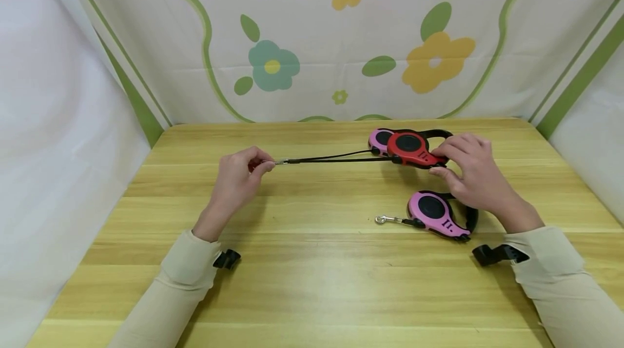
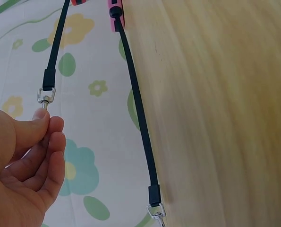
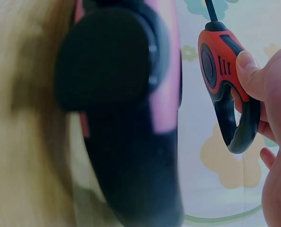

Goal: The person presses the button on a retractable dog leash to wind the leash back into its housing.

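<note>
My left hand [image 1: 239,177] pinches the metal snap hook [image 2: 45,105] at the end of a black strap between thumb and fingers. That strap stretches across to a red retractable dog leash [image 1: 411,147]. Thumb and fingers of my right hand [image 1: 470,174] grip the red leash by its black looped handle [image 3: 242,135]. Partly hidden behind the red casing is a pink retractable leash [image 1: 379,139]. A second black strap [image 2: 138,101] leads from a pink casing and ends in its own metal clip [image 2: 155,211], below my left hand's strap.
Another pink leash [image 1: 431,210] lies on the wooden table [image 1: 312,283] nearer me, its silver hook [image 1: 382,219] pointing left. It looms blurred and close in the right wrist view. A white flowered cloth [image 1: 312,88] hangs behind the table, with more cloth at both sides.
</note>
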Motion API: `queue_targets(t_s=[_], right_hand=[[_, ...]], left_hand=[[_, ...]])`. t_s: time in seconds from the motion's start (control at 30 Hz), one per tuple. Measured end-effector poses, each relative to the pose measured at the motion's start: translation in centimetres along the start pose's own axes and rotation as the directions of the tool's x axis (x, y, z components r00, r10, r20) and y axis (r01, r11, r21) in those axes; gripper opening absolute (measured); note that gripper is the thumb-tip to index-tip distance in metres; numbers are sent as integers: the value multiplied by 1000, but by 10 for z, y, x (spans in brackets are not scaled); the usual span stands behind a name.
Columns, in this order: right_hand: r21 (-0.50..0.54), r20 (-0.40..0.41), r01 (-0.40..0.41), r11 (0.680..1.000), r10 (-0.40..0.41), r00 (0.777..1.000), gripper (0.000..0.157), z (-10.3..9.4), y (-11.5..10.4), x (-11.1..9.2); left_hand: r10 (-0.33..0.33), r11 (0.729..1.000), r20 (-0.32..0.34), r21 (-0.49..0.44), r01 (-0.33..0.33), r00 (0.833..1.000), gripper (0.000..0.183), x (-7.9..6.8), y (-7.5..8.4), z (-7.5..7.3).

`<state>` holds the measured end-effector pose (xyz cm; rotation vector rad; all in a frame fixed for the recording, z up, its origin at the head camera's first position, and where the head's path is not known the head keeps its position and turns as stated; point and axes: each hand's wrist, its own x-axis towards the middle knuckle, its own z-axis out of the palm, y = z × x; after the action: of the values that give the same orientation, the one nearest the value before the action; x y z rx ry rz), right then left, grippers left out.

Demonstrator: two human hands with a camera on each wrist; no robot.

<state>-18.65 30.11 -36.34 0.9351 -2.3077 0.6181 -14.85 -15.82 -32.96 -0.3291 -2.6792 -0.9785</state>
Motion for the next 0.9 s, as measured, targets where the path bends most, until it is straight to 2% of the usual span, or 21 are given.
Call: queue_targets(t_s=[0.23,0.6,0.9], right_hand=[[-4,4,4,1000,-4,1000,76,0,-1,0],[-1,10,14,1000,-14,1000,74,-1,-1,1],[1,11,17,1000,-17,1000,75,-1,-3,2]], left_hand=[[-6,1000,5,-3,6,1000,10,0,3,0],[18,1000,-15,11,-18,1000,12,0,3,2],[21,1000,9,-7,-21,1000,9,0,5,3]])
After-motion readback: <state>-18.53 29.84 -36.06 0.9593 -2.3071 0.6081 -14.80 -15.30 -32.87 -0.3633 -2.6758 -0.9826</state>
